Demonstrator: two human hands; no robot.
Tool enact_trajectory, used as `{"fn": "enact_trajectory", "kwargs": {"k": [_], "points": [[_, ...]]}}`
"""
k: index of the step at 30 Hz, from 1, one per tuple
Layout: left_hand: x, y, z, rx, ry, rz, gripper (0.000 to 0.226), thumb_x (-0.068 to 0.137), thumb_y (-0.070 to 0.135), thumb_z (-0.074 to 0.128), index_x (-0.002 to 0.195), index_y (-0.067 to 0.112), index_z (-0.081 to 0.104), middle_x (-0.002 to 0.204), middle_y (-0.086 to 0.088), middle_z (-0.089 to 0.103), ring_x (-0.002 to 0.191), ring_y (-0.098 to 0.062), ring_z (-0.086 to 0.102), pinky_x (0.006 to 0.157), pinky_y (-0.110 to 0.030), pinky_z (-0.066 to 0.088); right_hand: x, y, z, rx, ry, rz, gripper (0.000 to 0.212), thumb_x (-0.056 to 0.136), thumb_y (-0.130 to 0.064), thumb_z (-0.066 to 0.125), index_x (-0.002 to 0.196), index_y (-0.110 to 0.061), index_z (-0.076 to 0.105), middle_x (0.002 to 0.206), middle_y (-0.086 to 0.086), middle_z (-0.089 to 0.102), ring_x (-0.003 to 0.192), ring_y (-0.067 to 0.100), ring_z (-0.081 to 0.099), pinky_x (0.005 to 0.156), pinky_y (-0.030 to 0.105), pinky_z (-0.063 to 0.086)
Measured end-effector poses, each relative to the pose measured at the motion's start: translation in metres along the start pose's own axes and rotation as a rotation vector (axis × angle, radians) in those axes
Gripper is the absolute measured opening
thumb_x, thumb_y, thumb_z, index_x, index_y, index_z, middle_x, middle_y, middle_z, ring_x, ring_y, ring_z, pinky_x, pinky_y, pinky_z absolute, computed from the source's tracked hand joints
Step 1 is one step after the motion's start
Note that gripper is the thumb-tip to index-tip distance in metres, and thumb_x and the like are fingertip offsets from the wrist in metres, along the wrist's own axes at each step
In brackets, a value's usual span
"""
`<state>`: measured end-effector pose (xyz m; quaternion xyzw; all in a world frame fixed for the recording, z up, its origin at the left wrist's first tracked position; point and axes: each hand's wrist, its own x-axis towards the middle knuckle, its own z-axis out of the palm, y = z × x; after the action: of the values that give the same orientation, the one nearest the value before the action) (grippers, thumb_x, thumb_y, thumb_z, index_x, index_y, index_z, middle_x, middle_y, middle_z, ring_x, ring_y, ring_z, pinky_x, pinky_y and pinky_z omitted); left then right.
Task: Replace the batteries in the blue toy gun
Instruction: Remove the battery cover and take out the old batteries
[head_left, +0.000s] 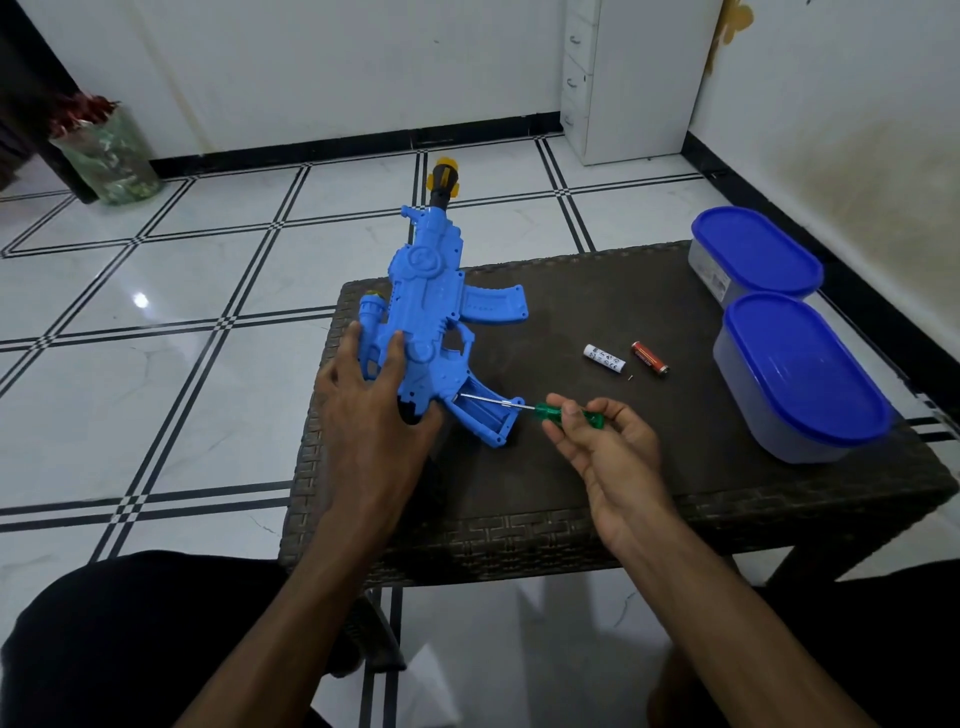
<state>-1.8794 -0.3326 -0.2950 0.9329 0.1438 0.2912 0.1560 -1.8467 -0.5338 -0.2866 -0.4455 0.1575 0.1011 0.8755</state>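
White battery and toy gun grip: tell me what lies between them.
In the head view, only bare dark table lies between the white battery and the toy gun grip; the screwdriver passes nearer the person.

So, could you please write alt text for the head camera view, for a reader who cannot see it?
The left hand steadies a blue toy gun on a dark wicker table, while the right hand holds a green screwdriver with its tip at the gun's grip. Two batteries and two blue-lidded containers lie nearby.

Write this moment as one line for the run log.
left hand: steadies blue toy gun | right hand: holds green screwdriver, tip at grip | two batteries: loose on table
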Motion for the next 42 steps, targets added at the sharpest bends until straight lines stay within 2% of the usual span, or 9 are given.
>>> {"fn": "enact_trajectory", "kwargs": {"k": [7, 10, 14, 18, 22, 25, 30, 36, 42], "points": [[0.001, 0.001, 0.000, 0.012, -0.006, 0.002, 0.077, 0.073, 0.044, 0.071, 0.142, 0.025, 0.042, 0.156, -0.009, 0.022, 0.133, -0.034, 0.028, 0.102, -0.050, 0.043, 0.001, 0.008, 0.001, 0.025, -0.029, -0.005, 0.021, 0.090, 0.007, 0.060, 0.086, -0.010, 0.047, 0.099, 0.017, 0.073, 0.093, 0.016, 0.073, 0.078, 0.025, 0.060], [0.001, 0.001, -0.001, -0.001, -0.010, -0.010, 0.076, 0.073, 0.045, 0.069, 0.142, 0.024, 0.043, 0.156, -0.010, 0.022, 0.134, -0.034, 0.027, 0.102, -0.050, 0.043, 0.002, 0.010, -0.002, -0.058, -0.087, -0.036, 0.020, 0.089, 0.005, 0.062, 0.086, -0.009, 0.049, 0.101, 0.017, 0.073, 0.098, 0.019, 0.072, 0.079, 0.025, 0.059], [0.000, 0.000, -0.001, -0.010, -0.015, -0.021, 0.076, 0.073, 0.046, 0.069, 0.142, 0.023, 0.044, 0.156, -0.010, 0.022, 0.134, -0.035, 0.027, 0.103, -0.052, 0.042, 0.000, 0.004, -0.008, -0.352, -0.218, -0.160, 0.013, 0.086, 0.003, 0.068, 0.096, -0.004, 0.066, 0.095, 0.012, 0.075, 0.083, 0.020, 0.073, 0.072, 0.026, 0.060], [0.001, 0.002, -0.002, 0.007, -0.023, -0.013, 0.077, 0.074, 0.049, 0.066, 0.142, 0.024, 0.043, 0.156, -0.011, 0.022, 0.135, -0.034, 0.028, 0.103, -0.050, 0.041, 0.000, 0.001, -0.010, -0.784, -0.328, -0.188, 0.030, 0.087, 0.004, 0.066, 0.112, -0.011, 0.072, 0.097, 0.006, 0.075, 0.070, 0.014, 0.070, 0.065, 0.023, 0.058], [0.002, 0.002, -0.003, 0.022, -0.036, -0.002, 0.077, 0.074, 0.047, 0.068, 0.143, 0.024, 0.042, 0.156, -0.011, 0.022, 0.135, -0.036, 0.028, 0.103, -0.051, 0.041, 0.003, 0.003, -0.010, -1.058, -0.325, -0.290, 0.036, 0.086, -0.002, 0.068, 0.115, -0.022, 0.072, 0.098, -0.003, 0.075, 0.067, 0.006, 0.067, 0.068, 0.019, 0.055], [0.002, 0.002, -0.003, 0.019, -0.046, -0.015, 0.077, 0.074, 0.045, 0.071, 0.142, 0.023, 0.043, 0.157, -0.011, 0.022, 0.135, -0.036, 0.028, 0.104, -0.051, 0.040, 0.006, 0.001, -0.010, -1.170, -0.299, -0.393, 0.035, 0.083, -0.006, 0.071, 0.110, -0.027, 0.075, 0.099, -0.007, 0.075, 0.071, 0.001, 0.064, 0.077, 0.027, 0.058], [0.002, 0.003, -0.003, 0.017, -0.044, -0.014, 0.075, 0.074, 0.045, 0.069, 0.142, 0.023, 0.044, 0.157, -0.011, 0.023, 0.133, -0.037, 0.029, 0.103, -0.051, 0.041, 0.004, 0.002, -0.016, -1.260, -0.297, -0.428, 0.033, 0.081, -0.008, 0.070, 0.107, -0.029, 0.075, 0.094, -0.008, 0.075, 0.077, 0.007, 0.066, 0.085, 0.033, 0.057], [0.004, 0.001, -0.003, 0.018, -0.051, -0.010, 0.076, 0.074, 0.048, 0.067, 0.142, 0.023, 0.044, 0.157, -0.011, 0.023, 0.133, -0.037, 0.030, 0.103, -0.050, 0.040, 0.002, -0.003, -0.017, -1.165, -0.252, -0.444, 0.034, 0.084, 0.000, 0.064, 0.104, -0.025, 0.076, 0.083, -0.008, 0.073, 0.059, -0.002, 0.063, 0.065, 0.013, 0.052], [0.003, 0.000, -0.002, 0.021, -0.050, -0.007, 0.076, 0.074, 0.043, 0.072, 0.142, 0.023, 0.044, 0.157, -0.011, 0.023, 0.134, -0.036, 0.030, 0.103, -0.049, 0.038, 0.004, -0.016, -0.019, -1.127, -0.254, -0.435, 0.035, 0.086, 0.004, 0.062, 0.100, -0.024, 0.077, 0.078, -0.012, 0.070, 0.058, -0.006, 0.060, 0.058, 0.005, 0.045]]}}
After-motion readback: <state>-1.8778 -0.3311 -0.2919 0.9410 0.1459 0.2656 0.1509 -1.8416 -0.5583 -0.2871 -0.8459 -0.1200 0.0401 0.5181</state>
